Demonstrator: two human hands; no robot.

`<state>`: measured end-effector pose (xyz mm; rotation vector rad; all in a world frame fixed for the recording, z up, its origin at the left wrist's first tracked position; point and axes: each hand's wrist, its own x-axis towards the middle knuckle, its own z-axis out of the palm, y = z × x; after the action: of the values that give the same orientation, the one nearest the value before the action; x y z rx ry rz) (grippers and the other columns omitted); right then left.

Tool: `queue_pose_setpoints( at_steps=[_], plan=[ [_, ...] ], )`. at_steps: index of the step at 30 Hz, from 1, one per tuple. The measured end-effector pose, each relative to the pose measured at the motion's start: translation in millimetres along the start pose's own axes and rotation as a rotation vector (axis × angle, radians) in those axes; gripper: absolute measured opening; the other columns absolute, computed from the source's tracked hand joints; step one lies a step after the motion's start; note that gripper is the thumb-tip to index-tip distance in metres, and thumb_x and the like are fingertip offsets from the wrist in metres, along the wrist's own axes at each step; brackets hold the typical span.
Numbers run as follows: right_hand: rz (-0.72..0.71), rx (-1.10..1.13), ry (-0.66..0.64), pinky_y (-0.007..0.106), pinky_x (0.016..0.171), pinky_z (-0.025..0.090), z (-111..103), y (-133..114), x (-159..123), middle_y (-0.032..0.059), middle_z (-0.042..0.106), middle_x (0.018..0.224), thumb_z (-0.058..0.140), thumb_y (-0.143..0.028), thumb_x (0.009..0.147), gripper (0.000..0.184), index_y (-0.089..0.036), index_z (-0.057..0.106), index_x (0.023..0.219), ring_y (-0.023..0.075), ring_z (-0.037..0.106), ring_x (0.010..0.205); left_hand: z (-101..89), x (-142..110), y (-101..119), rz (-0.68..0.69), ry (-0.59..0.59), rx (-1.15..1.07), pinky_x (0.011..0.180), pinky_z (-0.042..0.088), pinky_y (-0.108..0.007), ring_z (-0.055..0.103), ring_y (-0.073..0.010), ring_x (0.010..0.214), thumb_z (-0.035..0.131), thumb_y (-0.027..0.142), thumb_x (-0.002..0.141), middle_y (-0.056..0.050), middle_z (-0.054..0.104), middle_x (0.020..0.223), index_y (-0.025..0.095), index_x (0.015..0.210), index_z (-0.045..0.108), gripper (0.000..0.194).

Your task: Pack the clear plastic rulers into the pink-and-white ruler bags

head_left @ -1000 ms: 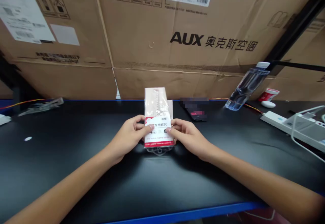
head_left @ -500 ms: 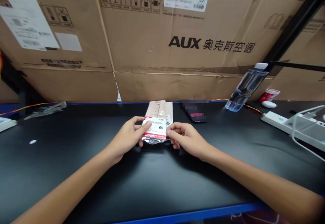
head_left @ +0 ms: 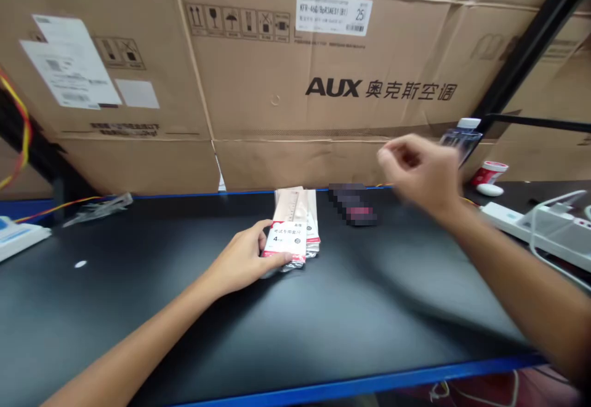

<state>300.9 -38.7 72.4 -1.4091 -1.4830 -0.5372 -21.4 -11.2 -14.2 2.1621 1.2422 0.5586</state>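
A clear plastic packet of rulers (head_left: 292,229) with a white and red label lies flat on the black table (head_left: 184,308), on top of a second packet like it. My left hand (head_left: 242,259) rests at its near left corner, fingers closed on the packet's edge. My right hand (head_left: 420,173) is raised in the air to the right, well off the packet. It is smeared by motion, its fingers loosely curled with nothing seen in them.
Big cardboard boxes (head_left: 286,80) wall off the back. A dark phone (head_left: 353,207) lies behind the packets. At right are a water bottle (head_left: 459,139), a red cup (head_left: 489,172), a white power strip (head_left: 540,228) with cables. At left lie a white device (head_left: 18,237) and wires.
The packet went from standing tilted up to lying flat on the stack. My right hand let go and rose up to the right. My left hand stayed on it.
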Motion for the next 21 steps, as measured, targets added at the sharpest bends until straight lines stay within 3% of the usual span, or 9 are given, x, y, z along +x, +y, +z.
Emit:
queue_pose_setpoints(
  at_steps=[2,3,5,7,10,12,15,19,21],
  plan=[
    [0.015,-0.305,0.130,0.031,0.076,0.045,-21.0,45.8,48.4,0.0103,0.070,0.084,0.058,-0.029,0.089,0.019,-0.014,0.070,0.092,0.0160,0.060,0.074,-1.5,1.1,-1.7,0.005,0.039,0.032,0.054,0.034,-0.026,0.051,-0.0153,0.063,0.066,0.068,0.074,0.006,0.051,0.071,0.025,0.128,0.056,0.069],
    [0.055,-0.437,0.079,0.035,0.082,0.045,-30.5,70.5,68.6,0.0142,0.071,0.094,0.059,-0.033,0.090,0.024,-0.014,0.070,0.100,0.0195,0.061,0.088,-2.0,1.5,-1.8,0.004,0.063,0.046,0.054,0.033,-0.025,0.048,-0.0145,0.061,0.064,0.068,0.077,0.006,0.047,0.068,0.025,0.120,0.058,0.061],
    [0.176,-0.679,-0.192,0.047,0.091,0.041,-46.8,116.9,96.5,0.0248,0.063,0.120,0.066,-0.043,0.086,0.033,-0.014,0.069,0.101,0.0320,0.052,0.118,-2.2,1.4,-0.4,0.003,0.107,0.052,0.055,0.031,-0.025,0.042,-0.0132,0.058,0.057,0.065,0.083,0.007,0.041,0.063,0.023,0.103,0.061,0.047],
    [0.396,-0.773,-0.361,0.054,0.085,0.043,-58.2,152.7,108.2,0.0258,0.061,0.124,0.069,-0.052,0.083,0.040,-0.016,0.068,0.101,0.0388,0.053,0.116,-1.4,0.1,2.2,0.016,0.127,0.024,0.056,0.030,-0.025,0.038,-0.0125,0.056,0.054,0.060,0.087,0.007,0.038,0.059,0.022,0.092,0.061,0.039],
    [0.533,-0.826,-0.345,0.059,0.082,0.045,-66.9,177.3,108.7,0.0237,0.064,0.114,0.064,-0.060,0.083,0.041,-0.019,0.067,0.091,0.0420,0.057,0.111,-0.3,-3.2,7.3,0.052,0.117,-0.047,0.057,0.031,-0.026,0.038,-0.0121,0.056,0.055,0.052,0.089,0.006,0.041,0.059,0.021,0.084,0.061,0.032],
    [0.555,-0.869,-0.327,0.059,0.081,0.045,-70.6,173.9,107.0,0.0264,0.066,0.110,0.061,-0.060,0.085,0.043,-0.017,0.067,0.081,0.0430,0.058,0.112,-0.9,-5.7,12.2,0.081,0.110,-0.071,0.058,0.031,-0.026,0.039,-0.0123,0.057,0.055,0.047,0.089,0.005,0.042,0.059,0.020,0.080,0.061,0.030],
    [0.464,-0.892,-0.393,0.052,0.077,0.043,-80.8,144.5,106.0,0.0277,0.068,0.103,0.060,-0.065,0.082,0.054,-0.013,0.069,0.070,0.0403,0.061,0.112,-3.3,-10.8,25.7,0.139,0.104,-0.089,0.058,0.032,-0.027,0.040,-0.0127,0.057,0.053,0.040,0.091,0.004,0.046,0.059,0.019,0.077,0.062,0.027],
    [0.284,-0.871,-0.358,0.046,0.072,0.043,-101.8,77.5,96.4,0.0208,0.071,0.091,0.066,-0.068,0.077,0.053,-0.016,0.075,0.072,0.0389,0.066,0.101,-0.2,-19.2,60.3,0.214,0.058,-0.155,0.062,0.039,-0.028,0.053,-0.0153,0.067,0.054,0.038,0.092,-0.001,0.063,0.076,0.021,0.081,0.065,0.024],
    [0.162,-0.827,-0.316,0.040,0.067,0.039,-109.1,37.1,84.5,0.0135,0.069,0.074,0.062,-0.065,0.082,0.049,-0.019,0.075,0.069,0.0303,0.067,0.084,7.2,-22.3,84.5,0.219,0.063,-0.248,0.076,0.047,-0.031,0.062,-0.0210,0.091,0.063,0.045,0.087,-0.005,0.068,0.102,0.024,0.104,0.066,0.028]
  ],
)
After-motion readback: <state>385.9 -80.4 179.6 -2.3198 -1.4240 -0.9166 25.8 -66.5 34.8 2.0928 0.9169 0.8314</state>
